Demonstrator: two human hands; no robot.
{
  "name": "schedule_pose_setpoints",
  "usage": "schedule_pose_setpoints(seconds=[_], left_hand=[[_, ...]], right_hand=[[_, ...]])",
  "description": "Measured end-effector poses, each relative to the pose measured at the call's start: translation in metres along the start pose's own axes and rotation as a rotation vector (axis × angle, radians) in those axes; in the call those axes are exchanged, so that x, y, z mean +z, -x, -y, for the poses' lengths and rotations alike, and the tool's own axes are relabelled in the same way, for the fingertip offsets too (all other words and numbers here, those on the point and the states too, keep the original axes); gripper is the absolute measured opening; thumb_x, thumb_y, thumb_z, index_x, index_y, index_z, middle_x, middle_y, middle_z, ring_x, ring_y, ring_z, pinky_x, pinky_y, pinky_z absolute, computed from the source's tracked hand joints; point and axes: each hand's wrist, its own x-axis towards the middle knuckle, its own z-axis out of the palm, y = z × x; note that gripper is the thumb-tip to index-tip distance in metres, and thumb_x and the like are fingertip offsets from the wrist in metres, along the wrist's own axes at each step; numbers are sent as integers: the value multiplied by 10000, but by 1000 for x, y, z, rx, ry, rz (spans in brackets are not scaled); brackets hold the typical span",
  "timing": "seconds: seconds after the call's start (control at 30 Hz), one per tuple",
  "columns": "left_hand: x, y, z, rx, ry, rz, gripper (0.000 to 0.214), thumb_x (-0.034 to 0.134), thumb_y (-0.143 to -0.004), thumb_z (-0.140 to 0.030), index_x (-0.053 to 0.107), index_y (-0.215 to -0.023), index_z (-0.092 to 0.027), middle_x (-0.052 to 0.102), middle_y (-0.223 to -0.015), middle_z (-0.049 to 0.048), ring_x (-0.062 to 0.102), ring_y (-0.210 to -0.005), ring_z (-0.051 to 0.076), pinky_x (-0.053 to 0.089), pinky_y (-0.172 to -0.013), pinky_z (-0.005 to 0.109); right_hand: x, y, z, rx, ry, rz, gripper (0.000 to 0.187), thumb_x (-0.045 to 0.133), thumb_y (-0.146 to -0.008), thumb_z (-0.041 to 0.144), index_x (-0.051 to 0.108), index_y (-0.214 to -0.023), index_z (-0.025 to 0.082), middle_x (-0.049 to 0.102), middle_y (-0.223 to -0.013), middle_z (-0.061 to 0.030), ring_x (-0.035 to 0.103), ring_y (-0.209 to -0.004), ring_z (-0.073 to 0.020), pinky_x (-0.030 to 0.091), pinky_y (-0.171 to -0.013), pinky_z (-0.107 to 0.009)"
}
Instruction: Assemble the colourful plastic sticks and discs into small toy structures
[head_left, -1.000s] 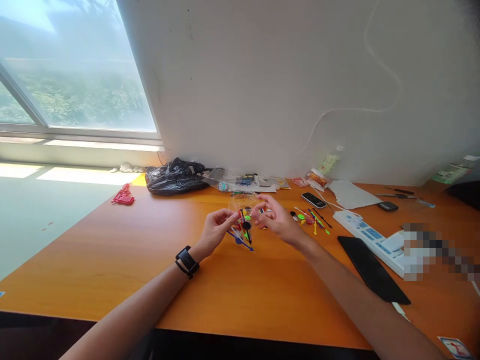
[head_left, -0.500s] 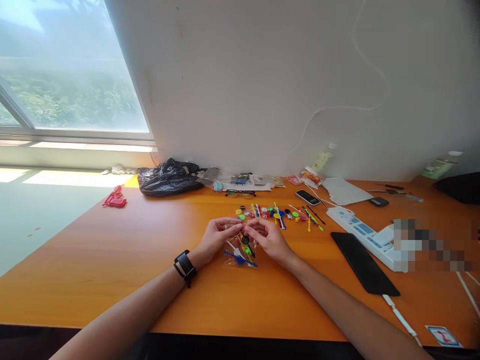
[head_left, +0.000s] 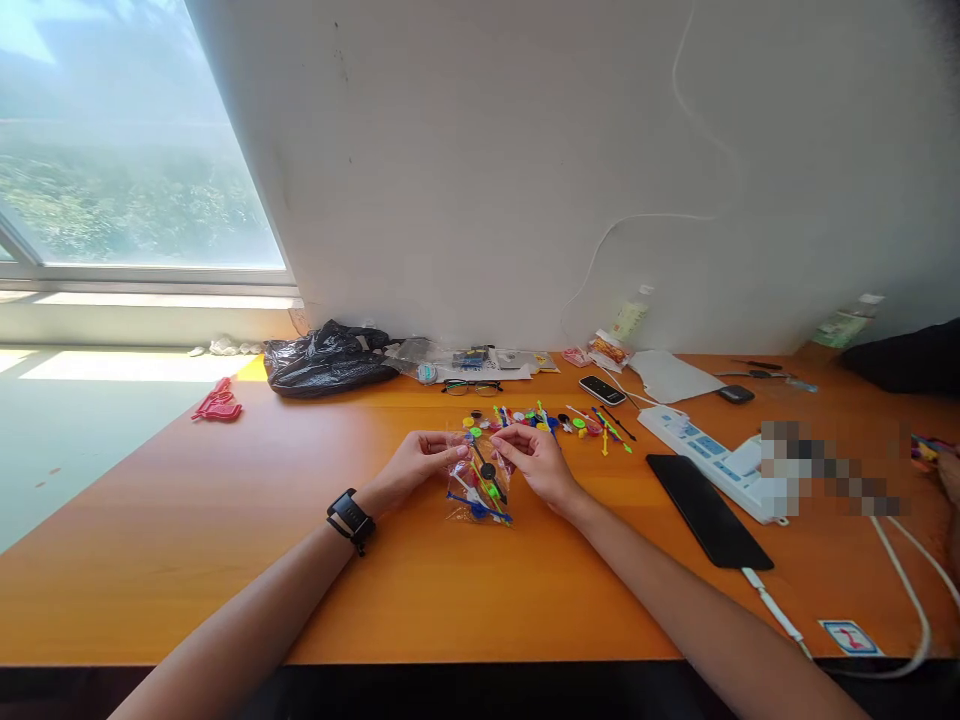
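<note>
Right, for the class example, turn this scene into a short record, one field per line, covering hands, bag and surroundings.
Left hand: pinches clear plastic bag, upper left
Right hand: pinches bag, upper right
Bag contents: coloured plastic pieces
Left wrist: black watch
Beyond hands: loose coloured pieces, eyeglasses
Desk right: white power strip, black smartphone

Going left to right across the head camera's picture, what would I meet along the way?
Red plastic piece → black plastic bag → person's left hand → clear bag of colourful pieces → person's right hand → black-and-white handheld device → flat black phone → small picture card.
</note>
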Motion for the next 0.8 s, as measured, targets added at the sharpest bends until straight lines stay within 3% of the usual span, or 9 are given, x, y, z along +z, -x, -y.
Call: schedule_pose_setpoints(seconds=[0.1, 0.2, 0.33, 0.5, 0.67, 0.8], left_hand=[[-9, -4, 2, -72, -91, 61, 440, 908, -752, -479, 817, -975, -111, 809, -905, 118, 716, -738, 175, 552, -723, 270], [-12, -6, 6, -77, -99, 0, 444, 938, -707, -466, 805, -931, -106, 804, -865, 108, 687, -671, 150, 544, -681, 260], [-9, -5, 7, -29, -72, -12, 413, 958, -680, -447, 740, -796, -117, 757, -737, 59, 643, -599, 122, 513, -623, 236], [-4, -1, 2, 79, -45, -39, 414, 851, -813, -517, 764, -925, -128, 784, -896, 80, 686, -739, 156, 527, -698, 251], [-6, -5, 7, 118, -45, -156, 396, 892, -759, -502, 737, -779, -137, 737, -722, 25, 622, -638, 126, 471, -624, 228], [-7, -7, 9, 128, -32, -168, 398, 882, -767, -513, 744, -837, -146, 750, -777, 28, 637, -672, 131, 486, -638, 229]], right_hand=[[-3, -3, 0, -3, 4, -95, 403, 842, -773, 572, 755, -866, 189, 709, -729, -22, 602, -622, -153, 484, -577, -273], [-4, -4, 1, -24, 3, -129, 408, 843, -768, 577, 752, -855, 189, 700, -734, -22, 605, -647, -156, 482, -585, -272], [-1, -2, 3, -19, -19, -98, 410, 836, -780, 577, 745, -862, 186, 701, -730, -22, 589, -623, -148, 475, -589, -276], [-2, -2, 0, 34, -38, -7, 404, 843, -774, 572, 748, -872, 191, 702, -692, -12, 576, -582, -146, 471, -586, -286], [-4, -5, -5, 55, -10, 44, 411, 841, -773, 577, 776, -877, 184, 727, -727, -23, 615, -633, -157, 472, -611, -282], [-7, -6, -2, 89, -21, 28, 437, 869, -732, 582, 774, -853, 173, 732, -729, -27, 617, -637, -154, 489, -634, -289]])
